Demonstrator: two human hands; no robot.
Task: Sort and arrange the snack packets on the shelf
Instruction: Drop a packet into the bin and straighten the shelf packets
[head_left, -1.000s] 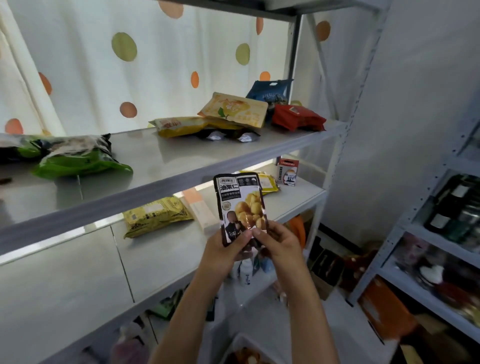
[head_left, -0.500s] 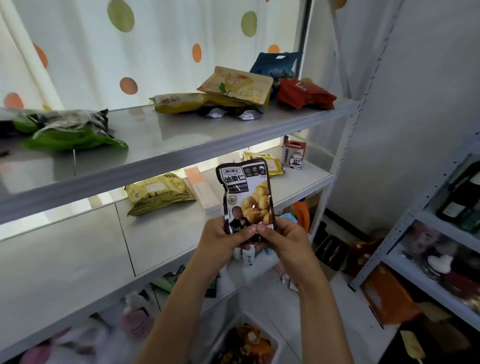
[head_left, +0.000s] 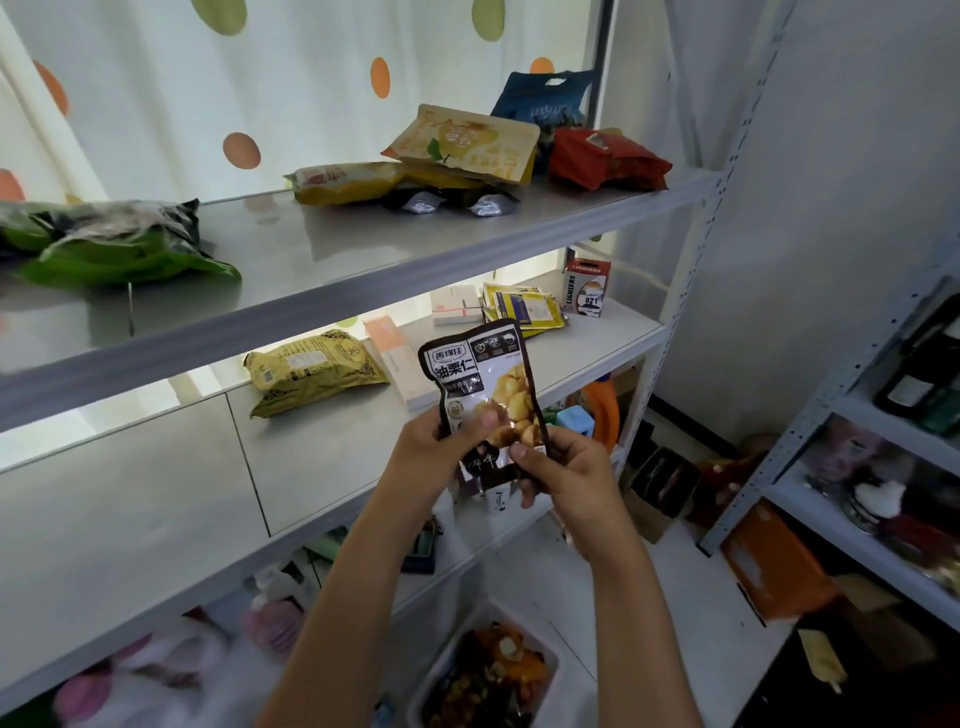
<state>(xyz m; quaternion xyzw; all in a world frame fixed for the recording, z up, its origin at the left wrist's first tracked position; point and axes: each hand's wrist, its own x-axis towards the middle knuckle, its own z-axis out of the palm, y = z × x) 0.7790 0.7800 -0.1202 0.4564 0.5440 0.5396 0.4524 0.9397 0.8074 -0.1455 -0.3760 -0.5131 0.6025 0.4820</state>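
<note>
Shelving of grey metal, with an upper board and a lower board, fills the left of the view. On the upper board lie a green packet at the left and a loose heap at the right: a long yellow packet, a tan pouch resting on it, a blue bag behind and a red packet beside. On the lower board lie a yellow-gold packet, a flat pale box and more yellow packets. In front of the lower board, off any surface, a black chestnut packet is held upright. The left hand pinches its lower left edge, thumb on the printed face; the right hand pinches its lower right corner likewise. The film looks glossy and probably slippery, the pouch light and limp at the top, lumpy where the nuts sit. A hold on the sealed edges or flat across the filled middle would likely serve best.
</note>
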